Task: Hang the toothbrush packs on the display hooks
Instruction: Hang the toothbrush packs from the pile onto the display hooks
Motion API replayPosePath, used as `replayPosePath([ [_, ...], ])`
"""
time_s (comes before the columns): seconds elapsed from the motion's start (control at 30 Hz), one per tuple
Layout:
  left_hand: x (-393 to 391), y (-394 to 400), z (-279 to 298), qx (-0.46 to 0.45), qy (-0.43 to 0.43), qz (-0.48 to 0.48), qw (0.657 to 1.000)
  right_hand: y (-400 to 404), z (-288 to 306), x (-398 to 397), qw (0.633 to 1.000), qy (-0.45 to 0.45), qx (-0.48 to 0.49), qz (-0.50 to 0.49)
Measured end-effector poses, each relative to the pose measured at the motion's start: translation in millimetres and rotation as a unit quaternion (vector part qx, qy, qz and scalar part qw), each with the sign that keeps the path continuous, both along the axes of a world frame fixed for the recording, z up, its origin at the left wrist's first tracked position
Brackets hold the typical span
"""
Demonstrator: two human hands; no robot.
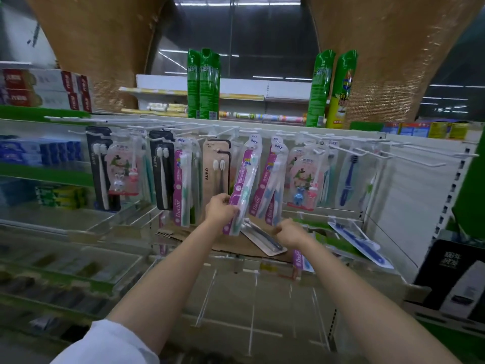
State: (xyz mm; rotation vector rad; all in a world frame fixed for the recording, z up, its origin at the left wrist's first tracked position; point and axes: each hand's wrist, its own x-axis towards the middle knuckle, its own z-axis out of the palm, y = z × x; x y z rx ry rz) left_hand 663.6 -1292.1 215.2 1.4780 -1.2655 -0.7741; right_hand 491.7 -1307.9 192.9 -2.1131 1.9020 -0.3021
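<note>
My left hand [220,209] grips the lower part of a pink-and-clear Doctor toothbrush pack [245,179]. The pack leans up to the right, its top close under a white display hook [237,132]. My right hand [288,232] is lower and to the right, fingers curled round the end of a grey toothbrush pack [262,239] that lies on brown cardboard [236,244]. Many other packs hang along the hook row. Several hooks at the right [409,153] are bare.
A blue toothbrush pack [359,243] lies tilted on the shelf at the right, and another Doctor pack [299,260] sits under my right forearm. Green bottles [203,85] stand on top. Toothpaste boxes [39,153] fill the left shelves. A dark box [456,277] stands at the lower right.
</note>
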Motion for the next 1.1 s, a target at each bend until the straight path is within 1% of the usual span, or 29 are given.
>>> replayPosePath([
  [0.1, 3.3, -2.4, 0.4, 0.015, 0.051, -0.012, 0.999, -1.1, -9.2, 6.7, 0.998, 0.042, 0.032, 0.037],
  [0.2, 2.8, -4.1, -2.7, 0.015, 0.092, -0.023, 0.995, 2.5, -15.3, 10.5, 0.997, 0.039, 0.048, 0.056],
  [0.3, 3.4, -5.1, -7.6, 0.023, 0.09, -0.03, 0.995, 3.6, -24.3, 11.1, 0.995, 0.046, 0.058, 0.06],
  [0.37, 5.8, -5.8, -8.5, 0.027, 0.085, -0.031, 0.996, 2.9, -30.4, 13.0, 0.996, 0.061, 0.048, 0.051],
  [0.43, 8.0, -6.0, -10.5, 0.024, 0.062, -0.018, 0.998, 2.0, -35.2, 15.1, 0.996, 0.07, 0.029, 0.04],
  [0.53, 12.4, -4.4, -19.1, 0.024, -0.024, 0.029, 0.999, 3.7, -39.8, 20.6, 0.997, 0.064, 0.006, 0.046],
  [0.6, 15.3, -1.3, -25.3, 0.033, -0.064, 0.05, 0.996, 7.2, -40.6, 24.0, 0.997, 0.06, -0.008, 0.048],
  [0.7, 17.7, 3.5, -31.9, 0.077, -0.075, 0.029, 0.994, 13.4, -40.1, 28.1, 0.997, 0.05, -0.024, 0.053],
  [0.8, 11.9, 13.0, -35.1, 0.137, -0.037, -0.043, 0.989, 21.5, -37.8, 31.1, 0.996, 0.044, -0.035, 0.065],
  [0.9, 2.8, 24.3, -41.0, 0.17, 0.029, -0.11, 0.979, 34.7, -36.0, 31.5, 0.997, 0.021, -0.021, 0.071],
  [0.97, -1.8, 27.8, -47.7, 0.195, 0.066, -0.12, 0.971, 44.9, -33.2, 29.9, 0.997, 0.01, -0.008, 0.081],
  [1.03, -4.5, 29.1, -54.0, 0.219, 0.121, -0.132, 0.959, 56.2, -29.3, 28.1, 0.994, -0.011, 0.002, 0.107],
  [1.1, -5.7, 28.6, -63.4, 0.228, 0.169, -0.114, 0.952, 68.4, -25.3, 25.9, 0.99, -0.043, 0.012, 0.133],
])
